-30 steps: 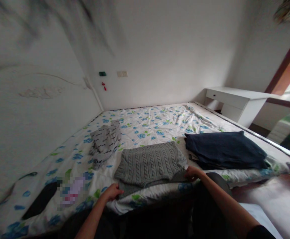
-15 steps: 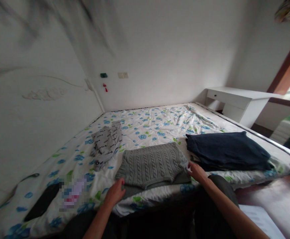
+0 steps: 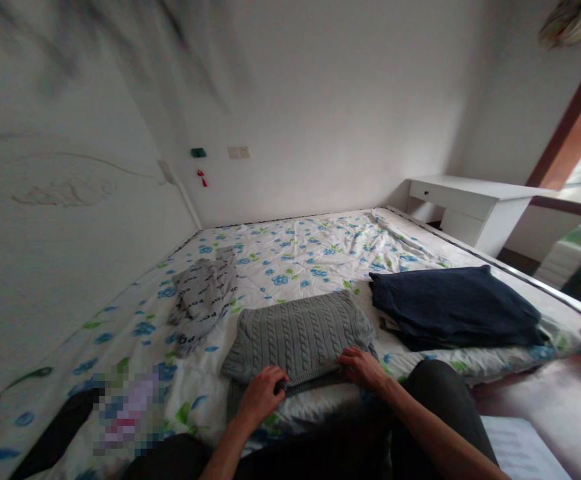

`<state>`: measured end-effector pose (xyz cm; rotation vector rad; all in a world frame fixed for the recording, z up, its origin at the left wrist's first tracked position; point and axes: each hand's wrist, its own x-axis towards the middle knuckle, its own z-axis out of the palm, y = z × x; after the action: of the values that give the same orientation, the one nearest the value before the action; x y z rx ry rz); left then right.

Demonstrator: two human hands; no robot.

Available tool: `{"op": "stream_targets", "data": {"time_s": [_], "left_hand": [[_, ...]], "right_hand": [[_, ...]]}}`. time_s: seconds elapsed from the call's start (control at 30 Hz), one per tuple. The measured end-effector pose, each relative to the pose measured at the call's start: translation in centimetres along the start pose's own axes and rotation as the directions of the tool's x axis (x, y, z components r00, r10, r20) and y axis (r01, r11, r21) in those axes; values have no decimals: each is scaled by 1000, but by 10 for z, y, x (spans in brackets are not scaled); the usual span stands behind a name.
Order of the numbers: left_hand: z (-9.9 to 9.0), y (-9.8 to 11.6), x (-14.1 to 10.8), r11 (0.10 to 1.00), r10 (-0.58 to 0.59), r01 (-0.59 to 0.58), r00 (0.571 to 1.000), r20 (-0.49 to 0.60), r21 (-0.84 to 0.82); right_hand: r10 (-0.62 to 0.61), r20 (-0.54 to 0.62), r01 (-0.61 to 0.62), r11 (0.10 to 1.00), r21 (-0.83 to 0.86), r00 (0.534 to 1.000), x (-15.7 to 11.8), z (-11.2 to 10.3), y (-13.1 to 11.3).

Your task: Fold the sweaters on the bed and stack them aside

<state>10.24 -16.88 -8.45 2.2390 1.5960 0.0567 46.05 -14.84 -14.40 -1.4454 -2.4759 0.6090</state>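
Note:
A grey cable-knit sweater (image 3: 305, 333) lies folded on the bed in front of me, its ribbed hem toward me. My left hand (image 3: 264, 392) is closed on the hem's near edge, left of its middle, thumb toward me. Farther right along that edge, my right hand (image 3: 361, 368) has its fingers curled over the knit, pinching it. To the right lies a folded stack of clothes with a dark navy garment (image 3: 455, 303) on top. A crumpled grey garment with black lettering (image 3: 203, 293) rests to the left.
Flower-printed bedding (image 3: 290, 257) covers the bed, with a white headboard (image 3: 70, 253) on the left. A black item (image 3: 63, 427) lies at the near left beside a pixelated patch. A white desk (image 3: 470, 190) stands beyond the bed's right edge, and papers (image 3: 520, 447) are at lower right.
Both hands have moved inward from the sweater's side corners to its near hem, now closer together. The view has shifted slightly.

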Motion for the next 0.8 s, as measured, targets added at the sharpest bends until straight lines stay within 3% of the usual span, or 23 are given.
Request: {"op": "stream_targets", "data": {"time_s": [0.17,0.27,0.4,0.53,0.63,0.73,0.8], "left_hand": [[4,-11,-2,1000,-4,1,995,97,25],[5,-23,0,998,9,-2,993,118,-61],[-15,-55,7,984,-110,109,994,2,-139],[-48,-90,15,971,-239,235,959,-150,-43],[-57,-96,18,991,-132,132,990,-54,7],[-47,-81,20,1000,7,-8,995,101,8],[-35,-70,21,999,33,-35,990,136,11]], "right_hand": [[-32,21,32,999,26,999,-5,0,0],[-12,16,9,991,134,1000,-1,-2,8],[141,-110,-111,964,241,984,7,-11,32],[358,-182,-338,932,135,916,8,-9,57],[391,-141,-392,920,25,909,5,-2,66],[398,-127,-400,916,4,909,8,-2,66],[388,-130,-388,921,24,913,11,-4,62]]}}
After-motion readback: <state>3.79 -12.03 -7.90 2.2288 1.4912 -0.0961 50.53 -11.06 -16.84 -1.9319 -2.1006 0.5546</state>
